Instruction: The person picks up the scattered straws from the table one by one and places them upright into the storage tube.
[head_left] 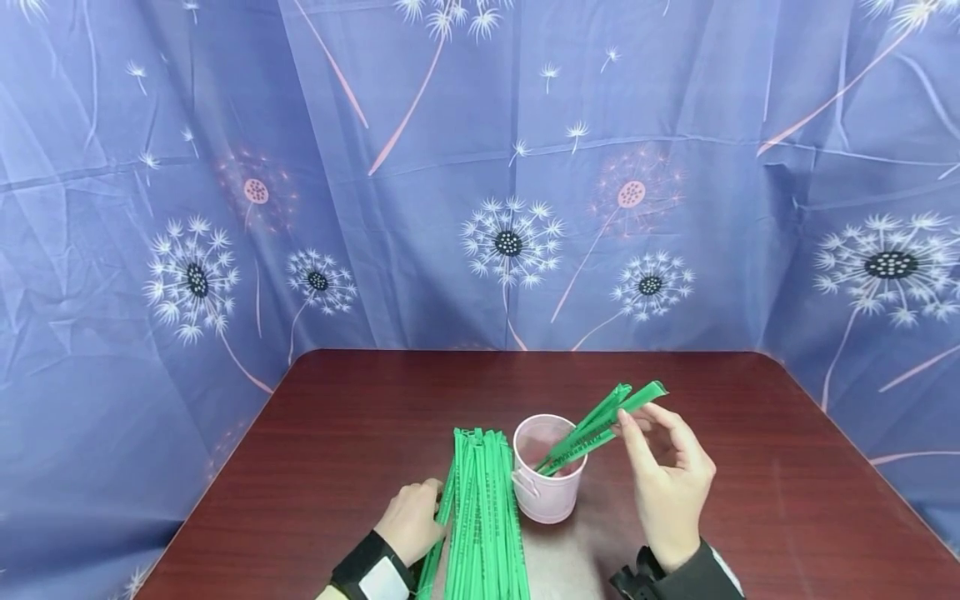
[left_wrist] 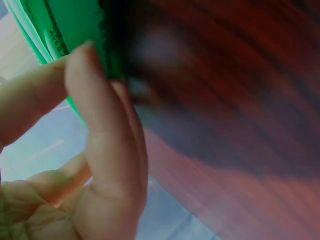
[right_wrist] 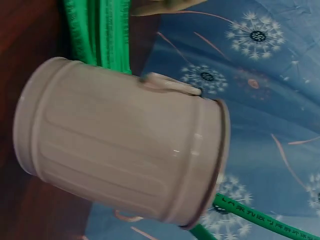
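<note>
Green paper-wrapped straws with dark print lie in a thick bundle [head_left: 487, 517] at the table's near middle. Along the bundle's left side, my left hand [head_left: 411, 518] pinches a green wrapped straw [head_left: 430, 571]; in the left wrist view its fingers [left_wrist: 107, 130] bend against the green wrapping. Just right of the bundle stands a small pale pink bucket [head_left: 551, 502] with side handles. A few green wrapped straws [head_left: 592, 427] lean out of it to the right. My right hand [head_left: 672, 492] pinches one near its upper end, the lower end inside the bucket.
The dark red wooden table [head_left: 360, 408] carries the bundle and bucket. A pale sheet [head_left: 562, 567] lies in front of the bucket. Blue cloth [head_left: 420, 275] with dandelion prints hangs behind and along both sides.
</note>
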